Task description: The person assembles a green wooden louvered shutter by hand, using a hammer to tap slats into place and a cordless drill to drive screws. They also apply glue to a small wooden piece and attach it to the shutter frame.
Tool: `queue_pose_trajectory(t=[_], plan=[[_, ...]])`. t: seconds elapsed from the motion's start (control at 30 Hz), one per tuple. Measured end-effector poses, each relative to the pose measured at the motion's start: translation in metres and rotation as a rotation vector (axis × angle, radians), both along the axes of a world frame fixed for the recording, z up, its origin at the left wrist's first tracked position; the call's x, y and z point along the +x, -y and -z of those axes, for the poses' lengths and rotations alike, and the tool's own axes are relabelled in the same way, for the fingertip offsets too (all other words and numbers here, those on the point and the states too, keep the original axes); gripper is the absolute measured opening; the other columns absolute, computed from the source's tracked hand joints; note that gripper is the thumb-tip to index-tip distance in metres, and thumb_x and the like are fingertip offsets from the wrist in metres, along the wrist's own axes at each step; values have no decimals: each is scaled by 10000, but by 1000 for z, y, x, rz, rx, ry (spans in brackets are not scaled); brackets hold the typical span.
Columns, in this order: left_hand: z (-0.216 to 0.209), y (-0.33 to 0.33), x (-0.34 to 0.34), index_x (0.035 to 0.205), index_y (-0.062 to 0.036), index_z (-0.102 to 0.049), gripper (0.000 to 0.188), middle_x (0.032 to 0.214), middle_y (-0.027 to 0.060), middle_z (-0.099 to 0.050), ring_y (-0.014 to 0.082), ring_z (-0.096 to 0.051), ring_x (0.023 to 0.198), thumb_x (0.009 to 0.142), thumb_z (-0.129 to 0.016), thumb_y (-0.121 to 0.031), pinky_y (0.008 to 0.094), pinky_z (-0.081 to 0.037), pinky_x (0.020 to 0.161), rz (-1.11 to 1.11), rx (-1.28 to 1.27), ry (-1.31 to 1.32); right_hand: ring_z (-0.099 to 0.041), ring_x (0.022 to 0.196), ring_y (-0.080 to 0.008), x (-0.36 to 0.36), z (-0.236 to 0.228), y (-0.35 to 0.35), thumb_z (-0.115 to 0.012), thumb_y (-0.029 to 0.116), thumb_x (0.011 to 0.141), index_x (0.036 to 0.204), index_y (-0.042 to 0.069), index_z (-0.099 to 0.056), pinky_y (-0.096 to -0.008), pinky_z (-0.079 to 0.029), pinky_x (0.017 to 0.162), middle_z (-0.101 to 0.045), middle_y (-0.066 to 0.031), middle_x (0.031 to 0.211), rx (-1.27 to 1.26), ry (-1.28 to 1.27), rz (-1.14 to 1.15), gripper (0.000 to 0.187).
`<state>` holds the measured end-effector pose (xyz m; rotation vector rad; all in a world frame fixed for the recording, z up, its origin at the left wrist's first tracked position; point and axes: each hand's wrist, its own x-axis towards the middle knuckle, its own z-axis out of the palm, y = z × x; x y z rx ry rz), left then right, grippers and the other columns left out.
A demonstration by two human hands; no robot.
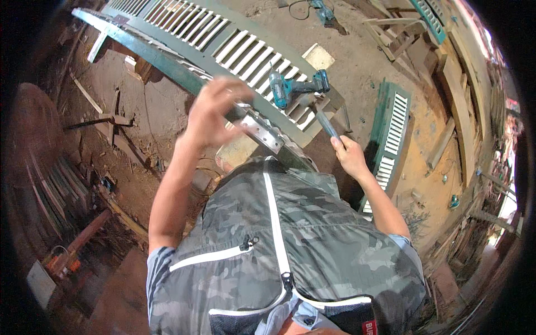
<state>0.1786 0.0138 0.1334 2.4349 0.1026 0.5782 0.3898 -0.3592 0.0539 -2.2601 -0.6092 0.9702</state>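
Observation:
A long dark green louvered shutter (208, 46) with pale slats stretches from the far left toward my body. At its near end lies a shiny metal hinge (261, 134) with screw holes. My left hand (219, 109), blurred by motion, hovers beside the hinge, thumb apart from the curved fingers and nothing visible between them. My right hand (350, 157) is wrapped round the grey handle of a hammer (328, 123); its head points away from me, over the shutter's right side. A teal cordless drill (286, 89) rests on the slats ahead.
Another green shutter (389, 131) lies on the dirt ground to the right. A second teal power tool (322, 12) is at the far side. Wooden frames and boards (455, 111) are piled at the right. Scrap wood (114, 120) and stacked strips (58, 187) lie at the left.

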Motion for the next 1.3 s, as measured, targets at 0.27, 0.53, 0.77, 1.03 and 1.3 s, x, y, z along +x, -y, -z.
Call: queue_pose_trajectory(t=[0.27,0.53,0.77,1.03,1.3], plan=[[-6,61,-44,792,4,-749,540,602,113,-654,232,-658,556,1038,-673,-471,376,-537,577,-422,-720,-758,-469,607,-76,-22,-48,-25,-618,404,1096,1137,20,-654,-288,-411,550,-514,15,736,17,-490,21,388],[-26,109,-22,666,-25,-623,561,511,40,-564,141,-561,460,1109,-594,-368,289,-415,461,-640,-1042,-682,-432,649,-67,-11,-45,-48,-560,365,1126,1589,91,-506,-286,-416,589,-455,49,784,106,-749,108,540],[-37,126,2,774,-6,-719,508,592,49,-655,96,-548,459,1098,-603,-380,255,-412,449,-621,-1066,-873,-653,1222,-229,-26,-45,-56,-580,325,1109,1572,76,-518,-362,-482,1067,-695,-168,1380,221,-515,-190,530],[-33,135,-1,780,20,-727,610,523,39,-580,113,-506,454,1106,-537,-459,276,-397,470,-511,-1115,-884,-605,1228,-253,-23,-30,-61,-594,368,1102,1532,-10,-531,-358,-451,1055,-647,-206,1352,108,-644,58,576],[-41,131,-2,751,14,-680,546,535,39,-567,122,-523,474,1105,-548,-380,304,-424,488,-508,-1157,-909,-409,610,-32,-23,-41,-59,-593,336,1116,1542,41,-555,-257,-392,570,-493,72,741,56,-807,141,520]])
